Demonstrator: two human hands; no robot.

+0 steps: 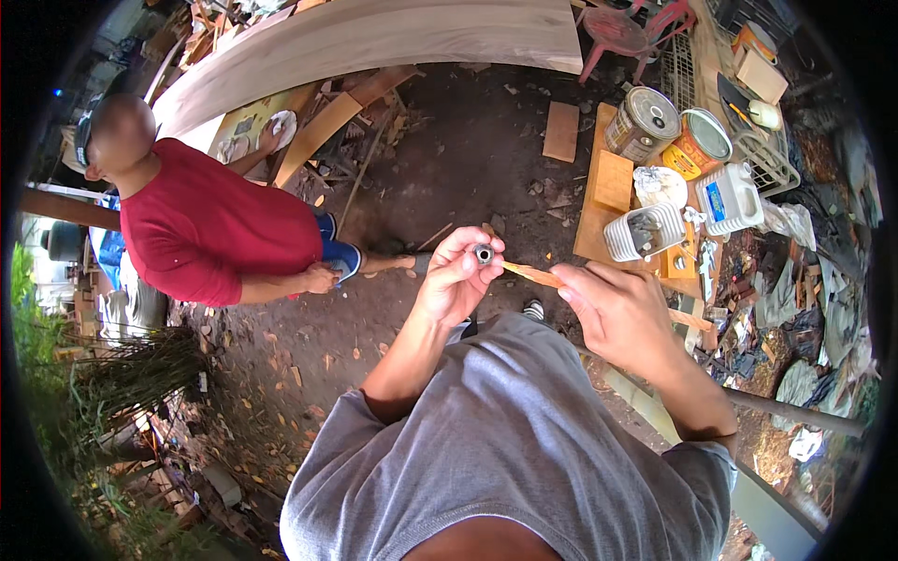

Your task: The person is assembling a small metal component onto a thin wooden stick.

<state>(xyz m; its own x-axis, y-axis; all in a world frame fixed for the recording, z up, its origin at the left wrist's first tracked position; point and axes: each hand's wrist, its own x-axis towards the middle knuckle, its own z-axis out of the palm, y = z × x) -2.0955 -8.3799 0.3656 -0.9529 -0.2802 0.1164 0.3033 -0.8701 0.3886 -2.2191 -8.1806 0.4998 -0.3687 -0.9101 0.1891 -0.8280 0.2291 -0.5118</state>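
In front of my chest, my left hand (458, 279) pinches a small round metal fitting (484, 253) with a dark hole in its face. Closed around a thin orange-brown sliver of wood (533, 273) is my right hand (613, 309), to the right of the fitting. The sliver's narrow tip points left and reaches close to the fitting's lower edge; whether the two touch I cannot tell. My fingers hide the sliver's other end and the back of the fitting.
At right, a wooden board (589, 229) bears cans (644, 124), a white jug (730, 199) and a white tub (645, 232). A person in a red shirt (220, 224) stands at left beside a long pale plank (374, 37). A red chair (617, 33) stands at the back.
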